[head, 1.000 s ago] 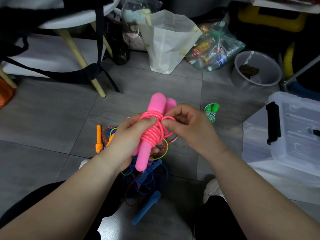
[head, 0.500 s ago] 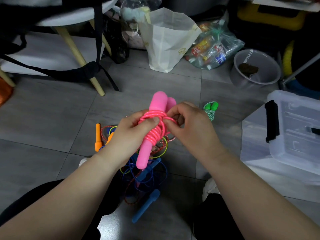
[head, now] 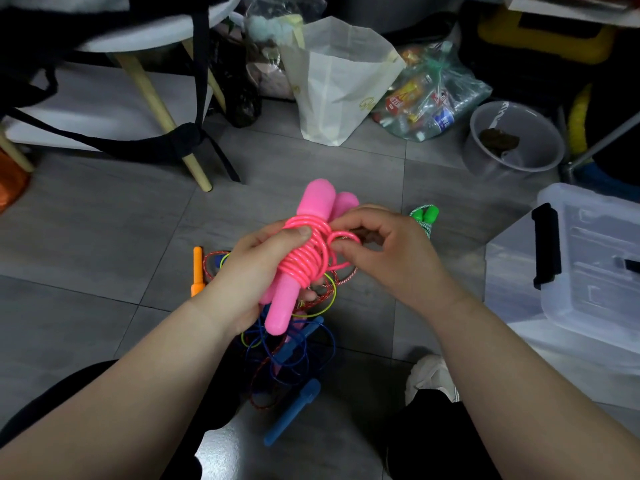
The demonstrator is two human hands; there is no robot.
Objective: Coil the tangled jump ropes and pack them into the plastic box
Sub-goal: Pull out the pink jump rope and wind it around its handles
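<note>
Head view: the left hand (head: 256, 271) gripped the pink jump rope (head: 304, 258), whose glossy cord was wound in tight turns round two smooth, rounded plastic handles. The right hand (head: 388, 254) pinched the last free loop beside the coil, above the floor and well apart from the clear plastic box (head: 588, 271) at right. The step appeared to be securing the cord end, which likely called for tucking that springy loop under a turn; thin blue, red and yellow ropes (head: 294, 348) lay tangled below.

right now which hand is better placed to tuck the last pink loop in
Probably right. The right hand pinches the loose loop of the pink jump rope; the left hand is busy gripping the wound handles.
</note>
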